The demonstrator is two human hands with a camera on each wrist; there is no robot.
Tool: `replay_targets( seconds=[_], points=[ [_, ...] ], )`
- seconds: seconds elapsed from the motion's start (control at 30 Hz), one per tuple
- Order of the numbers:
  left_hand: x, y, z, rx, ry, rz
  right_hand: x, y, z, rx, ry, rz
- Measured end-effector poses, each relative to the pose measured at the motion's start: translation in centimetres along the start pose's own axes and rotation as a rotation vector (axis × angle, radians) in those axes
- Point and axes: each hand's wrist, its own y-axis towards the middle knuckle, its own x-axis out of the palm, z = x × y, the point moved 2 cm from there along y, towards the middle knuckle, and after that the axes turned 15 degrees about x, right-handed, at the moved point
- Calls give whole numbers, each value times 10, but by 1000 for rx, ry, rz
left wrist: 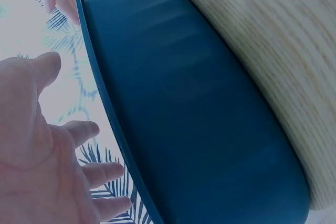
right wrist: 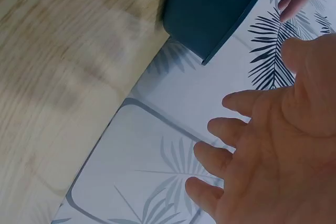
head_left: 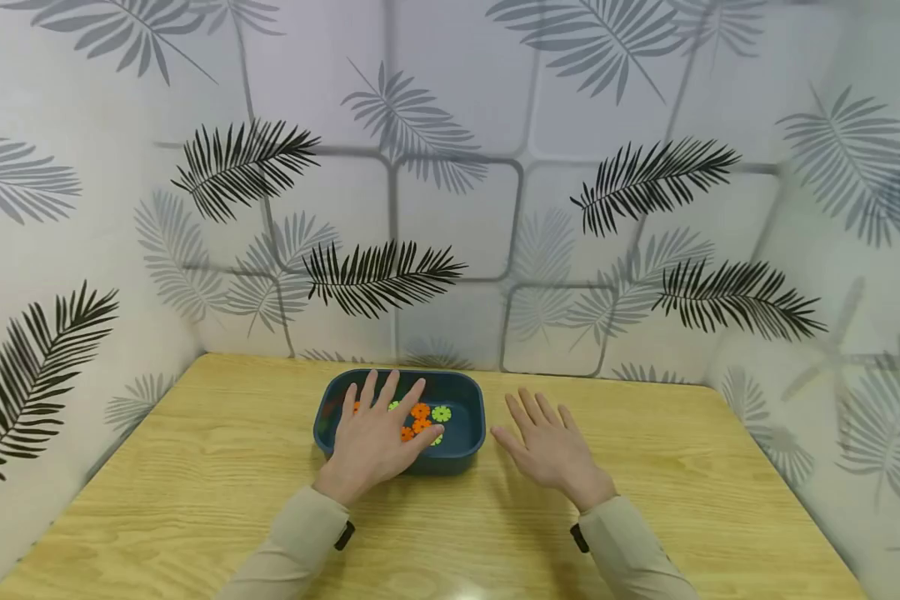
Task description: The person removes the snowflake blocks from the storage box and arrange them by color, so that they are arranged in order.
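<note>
A dark blue rectangular basin (head_left: pixel 461 454) stands on the table, holding several small orange flower-shaped pieces (head_left: pixel 420 411) and lime green ones (head_left: pixel 441 413). My left hand (head_left: pixel 375 437) is spread over the basin's left half with nothing in its grasp, hiding part of the contents. From the left wrist, the basin's outer side (left wrist: pixel 189 93) fills the middle, and the fingers (left wrist: pixel 107 174) extend above its rim. To the right of the basin my right hand (head_left: pixel 551 450) hovers palm down over the table, fingers extended and holding nothing. The right wrist view shows its palm (right wrist: pixel 273 150) beside the basin's end.
The light wooden table (head_left: pixel 195 467) runs back to a pale wall covering (head_left: pixel 450 208) printed with dark and grey leaves. Similar covering rises along the left and right table edges. Each wrist wears a dark band (head_left: pixel 345 535) below a beige sleeve (head_left: pixel 292 542).
</note>
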Motion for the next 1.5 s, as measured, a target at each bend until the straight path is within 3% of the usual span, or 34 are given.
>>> replay_targets(
  seconds=[0.23,0.5,0.7,0.87,1.03,1.27,1.4,1.5],
  points=[
    [-1,3,-2,12,-18,54,-2,4,-1,-29,49,87],
    [-2,8,-8,22,-85,164,0,10,0,-37,257,139],
    [-4,7,-16,-19,-250,233,4,15,1,-3,460,150],
    [0,1,-28,-29,-401,330,12,22,-1,-29,651,153],
    [-2,-4,-43,-1,-497,381,19,28,-2,-32,762,89],
    [-11,-14,-70,-44,-753,302,25,37,0,-31,933,-122],
    [-14,-20,-85,-82,-878,278,26,43,0,-83,971,-180],
    [-16,-25,-95,-113,-924,287,26,47,-1,-124,989,-220]
  ],
)
